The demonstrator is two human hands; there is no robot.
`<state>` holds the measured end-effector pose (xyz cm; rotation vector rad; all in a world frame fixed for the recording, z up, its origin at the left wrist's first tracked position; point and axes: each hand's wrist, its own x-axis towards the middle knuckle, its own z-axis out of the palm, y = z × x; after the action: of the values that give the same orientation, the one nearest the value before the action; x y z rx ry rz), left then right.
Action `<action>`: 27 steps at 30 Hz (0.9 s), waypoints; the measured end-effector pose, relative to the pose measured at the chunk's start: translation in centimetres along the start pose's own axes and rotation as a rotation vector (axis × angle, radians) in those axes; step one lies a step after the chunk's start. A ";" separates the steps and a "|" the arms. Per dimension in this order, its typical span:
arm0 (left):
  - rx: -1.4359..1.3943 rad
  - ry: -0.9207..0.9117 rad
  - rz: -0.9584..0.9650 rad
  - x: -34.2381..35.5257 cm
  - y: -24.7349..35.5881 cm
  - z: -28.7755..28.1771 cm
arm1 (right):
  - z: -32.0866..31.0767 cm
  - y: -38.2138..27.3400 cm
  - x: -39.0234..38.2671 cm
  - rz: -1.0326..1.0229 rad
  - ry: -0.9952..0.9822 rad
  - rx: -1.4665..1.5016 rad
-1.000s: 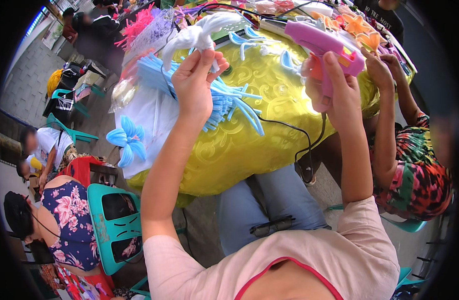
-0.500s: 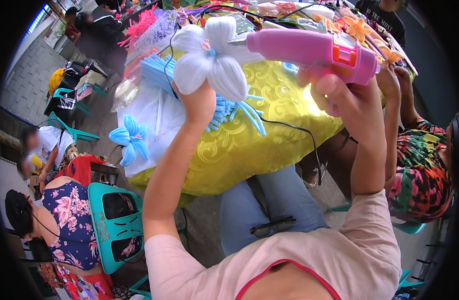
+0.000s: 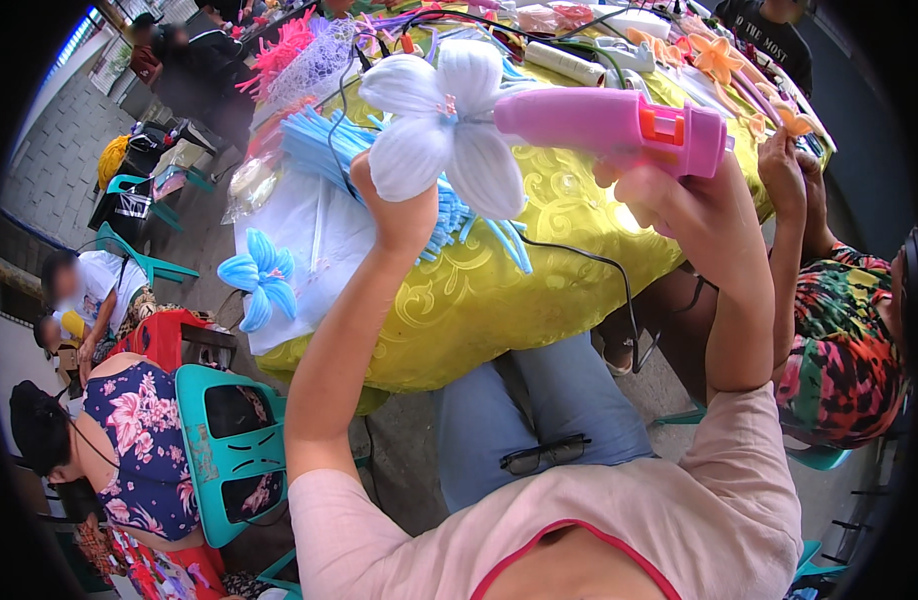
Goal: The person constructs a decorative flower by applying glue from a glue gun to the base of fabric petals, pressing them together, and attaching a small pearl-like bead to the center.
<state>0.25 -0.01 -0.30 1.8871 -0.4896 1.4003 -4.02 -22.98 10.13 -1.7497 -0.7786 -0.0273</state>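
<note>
My right hand (image 3: 679, 190) is wrapped round the handle of a pink hot glue gun (image 3: 579, 118). Its nozzle points left, right at a white fuzzy-stem flower (image 3: 409, 160) with several petals and small pink tips at its middle. Behind and below that flower, my left hand (image 3: 401, 205) is closed; the petals hide its fingertips and what they pinch. A bundle of light blue fuzzy stems (image 3: 324, 145) lies on the table past my left hand. A blue flower (image 3: 261, 278) rests on white sheeting at the table's left edge.
The table wears a shiny yellow cloth (image 3: 539, 290). A black cord (image 3: 609, 262) hangs over its near edge. Orange flowers (image 3: 717, 58) and cables lie at the back. A co-worker's hands (image 3: 782, 170) hold an orange flower at right. Green chairs (image 3: 204, 450) and people are at left.
The white flower has turned and shifted slightly right in my left hand. The glue gun has moved a little left and down, its nozzle now by the flower's middle.
</note>
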 end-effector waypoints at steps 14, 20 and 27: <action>-0.085 -0.007 -0.080 0.4 1.0 0.2 | -0.4 0.2 0.6 0.007 -0.024 -0.093; -0.199 0.018 -0.162 0.6 1.7 0.5 | -0.6 0.1 0.9 -0.029 -0.046 -0.161; -0.184 -0.048 -0.169 0.2 1.9 0.2 | -0.7 -0.2 0.6 -0.126 -0.044 -0.209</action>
<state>-0.85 -1.37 0.51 1.7729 -0.4543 1.1620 -3.38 -23.28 10.80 -1.9005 -0.9448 -0.1601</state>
